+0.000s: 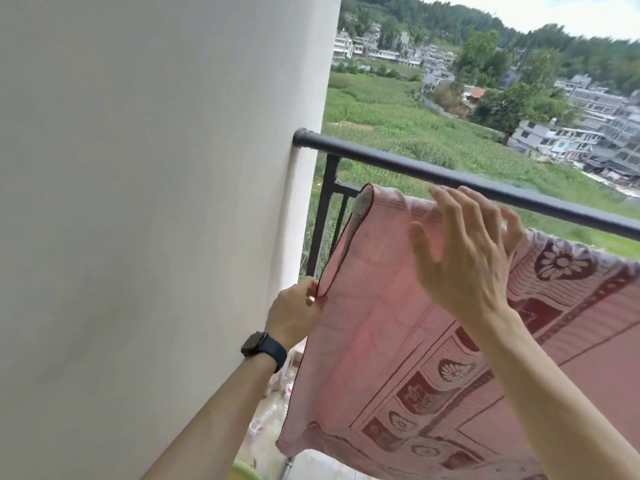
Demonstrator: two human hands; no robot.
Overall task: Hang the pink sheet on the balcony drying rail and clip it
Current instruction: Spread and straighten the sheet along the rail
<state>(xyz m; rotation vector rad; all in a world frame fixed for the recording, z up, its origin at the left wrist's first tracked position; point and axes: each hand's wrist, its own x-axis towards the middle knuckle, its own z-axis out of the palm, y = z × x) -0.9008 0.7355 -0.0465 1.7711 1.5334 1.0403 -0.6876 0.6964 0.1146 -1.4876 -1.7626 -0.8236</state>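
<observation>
The pink sheet (384, 341), patterned with dark red flowers and borders, hangs folded over a line just below the dark balcony rail (398, 164). My left hand (294, 313), with a black watch on its wrist, pinches the sheet's left edge about halfway down. My right hand (467, 251) is raised in front of the sheet's top fold, fingers spread, palm toward the cloth, holding nothing. No clip is in view.
A white wall (156, 202) fills the left half and meets the rail's end. Black vertical balusters (323, 220) stand below the rail. Plastic bottles (273, 410) and a green rim (242, 471) lie on the floor. Fields and houses lie beyond.
</observation>
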